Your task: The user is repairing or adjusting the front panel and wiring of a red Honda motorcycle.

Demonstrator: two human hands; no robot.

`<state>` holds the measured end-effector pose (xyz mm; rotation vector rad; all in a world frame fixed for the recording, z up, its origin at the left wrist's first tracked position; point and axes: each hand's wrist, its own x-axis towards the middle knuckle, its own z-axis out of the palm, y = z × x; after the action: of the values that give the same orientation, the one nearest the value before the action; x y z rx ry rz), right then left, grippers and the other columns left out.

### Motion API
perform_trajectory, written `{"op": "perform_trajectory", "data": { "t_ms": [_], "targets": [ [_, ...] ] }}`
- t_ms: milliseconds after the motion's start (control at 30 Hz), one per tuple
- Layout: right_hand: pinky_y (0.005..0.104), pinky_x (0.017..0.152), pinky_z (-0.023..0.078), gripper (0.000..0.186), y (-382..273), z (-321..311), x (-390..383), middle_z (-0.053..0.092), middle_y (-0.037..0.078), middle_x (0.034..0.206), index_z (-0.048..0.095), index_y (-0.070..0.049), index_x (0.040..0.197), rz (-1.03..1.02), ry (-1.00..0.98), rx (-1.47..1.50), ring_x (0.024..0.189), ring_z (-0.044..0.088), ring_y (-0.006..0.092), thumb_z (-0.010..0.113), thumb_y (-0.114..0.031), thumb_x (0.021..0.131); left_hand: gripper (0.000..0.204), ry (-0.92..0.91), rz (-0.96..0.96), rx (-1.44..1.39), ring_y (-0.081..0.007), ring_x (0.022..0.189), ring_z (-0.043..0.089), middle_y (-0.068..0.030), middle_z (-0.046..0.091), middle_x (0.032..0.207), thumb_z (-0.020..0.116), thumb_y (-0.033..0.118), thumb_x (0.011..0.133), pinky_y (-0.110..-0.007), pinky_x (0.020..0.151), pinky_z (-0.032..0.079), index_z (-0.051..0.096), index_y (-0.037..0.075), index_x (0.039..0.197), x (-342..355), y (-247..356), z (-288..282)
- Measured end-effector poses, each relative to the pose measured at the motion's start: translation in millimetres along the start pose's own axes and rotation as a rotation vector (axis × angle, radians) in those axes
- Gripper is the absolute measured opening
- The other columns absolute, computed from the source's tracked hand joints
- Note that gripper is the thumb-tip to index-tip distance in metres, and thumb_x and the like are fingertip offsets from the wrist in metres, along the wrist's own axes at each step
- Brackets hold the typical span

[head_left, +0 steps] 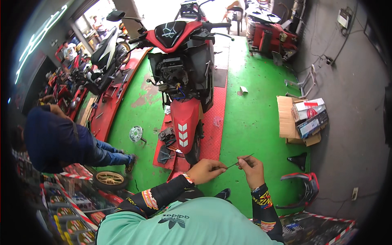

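My left hand [206, 171] is closed, pinching one end of a thin dark rod [232, 165] between thumb and fingers. Close by on its right, my right hand [252, 170] is also closed and pinches the same rod, whose tip sticks out past the fingers. It is too thin to tell whether it is wire or a tool. Just beyond my hands stands a red and black scooter [185, 112] with its front panels off, so wiring and inner parts show. Its front wheel [192, 156] is nearest my left hand. Dark loose parts [165, 143] lie beside that wheel on a red lift platform [212, 134].
At the left, a person in dark blue [61, 136] bends over. Near them are a gold-rimmed wheel [110, 178] and a round metal part [136, 133]. Cardboard boxes [288, 118], a black seat-shaped part [298, 161] and a red-black fairing [312, 188] lie along the right wall.
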<state>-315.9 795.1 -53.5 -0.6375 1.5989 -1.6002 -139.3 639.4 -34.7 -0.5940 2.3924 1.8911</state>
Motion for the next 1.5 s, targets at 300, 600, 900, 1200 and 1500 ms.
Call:
{"op": "perform_trajectory", "data": {
  "t_ms": [300,600,900,1200,1500],
  "targets": [
    [0.0257,0.076,0.053,0.018,-33.2,28.2,107.7,0.073,0.008,0.093,0.069,0.004,0.105,0.090,-0.290,0.094,0.086,0.068,0.0120,0.069,-0.011,0.095,0.028,0.528,0.096,0.247,-0.0139,0.071,0.066,-0.0110,0.072,0.084,0.075,0.008,0.089,-0.028,0.065,0.051,0.073,0.002,0.116,-6.4,18.3,-39.8],
    [0.0275,0.076,0.053,0.020,-100.9,78.1,262.5,0.073,0.009,0.095,0.067,0.003,0.109,0.018,-0.586,0.070,0.083,0.067,0.0127,0.068,-0.013,0.097,0.020,0.965,0.270,0.369,-0.0157,0.062,0.062,-0.0101,0.071,0.079,0.077,0.005,0.083,-0.029,0.059,0.048,0.077,0.002,0.103,80.4,46.6,-139.8],
    [0.0266,0.078,0.050,0.031,-123.8,100.6,436.5,0.070,0.008,0.108,0.062,0.001,0.122,-0.053,-0.523,-0.001,0.089,0.062,0.0117,0.062,-0.020,0.101,0.013,1.196,-0.003,0.733,-0.0204,0.060,0.061,-0.0099,0.067,0.074,0.075,0.010,0.081,-0.033,0.058,0.047,0.078,0.005,0.093,122.2,84.1,-281.2],
    [0.0322,0.109,0.041,0.054,-102.6,176.1,555.3,0.053,0.020,0.142,0.044,0.006,0.145,-0.128,-0.931,-0.044,0.130,0.053,0.0239,0.058,-0.026,0.103,0.012,1.201,-0.340,0.970,-0.0289,0.071,0.067,-0.0101,0.068,0.079,0.072,0.016,0.080,-0.040,0.065,0.052,0.077,0.008,0.086,175.9,90.5,-333.1],
    [0.0335,0.101,0.039,0.048,-73.5,212.5,594.9,0.063,0.007,0.128,0.054,-0.004,0.140,0.340,-1.126,0.118,0.118,0.055,0.0171,0.049,-0.036,0.104,0.013,1.219,-0.650,0.987,-0.0328,0.074,0.067,-0.0111,0.067,0.081,0.071,0.018,0.082,-0.045,0.066,0.052,0.075,0.006,0.086,228.7,85.1,-328.8]
  ]
}}
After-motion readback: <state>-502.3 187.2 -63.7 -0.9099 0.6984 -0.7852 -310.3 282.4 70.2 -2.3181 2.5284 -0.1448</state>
